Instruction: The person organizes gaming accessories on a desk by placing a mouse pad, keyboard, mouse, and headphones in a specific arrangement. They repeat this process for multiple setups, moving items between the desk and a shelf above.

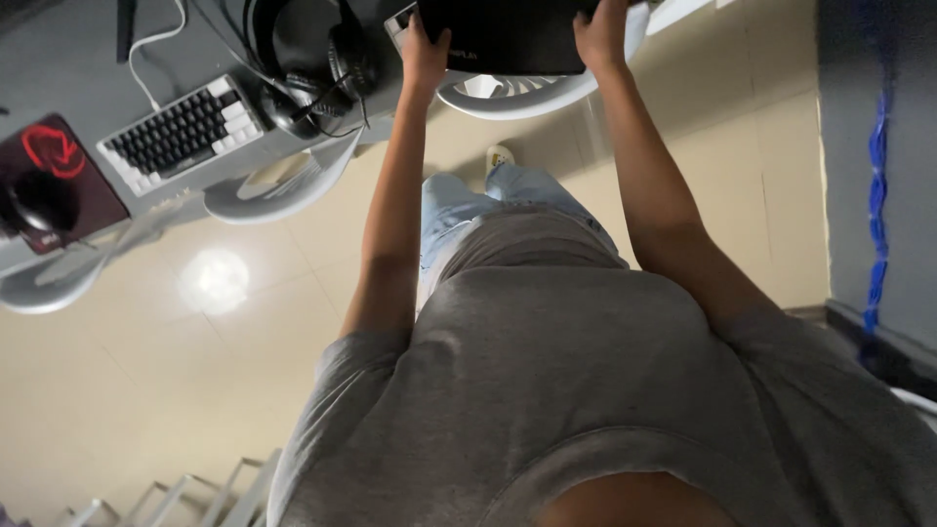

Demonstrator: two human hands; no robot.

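Observation:
Both my arms reach forward from a grey T-shirt toward the top of the view. My left hand (426, 51) grips the left edge of a flat black rectangular object (503, 34), likely a mat or pad. My right hand (600, 31) holds its right edge. The black object hangs over a white plastic chair (527, 96) at the desk's edge. Its far part is cut off by the frame.
A grey desk (59, 59) carries a black-and-white keyboard (181, 132), black headphones (307, 63), a white cable, and a black mouse (37, 207) on a dark pad with red marking. Other white chairs (278, 190) stand below the desk on a beige tiled floor. A dark wall with a blue cord (876, 176) is on the right.

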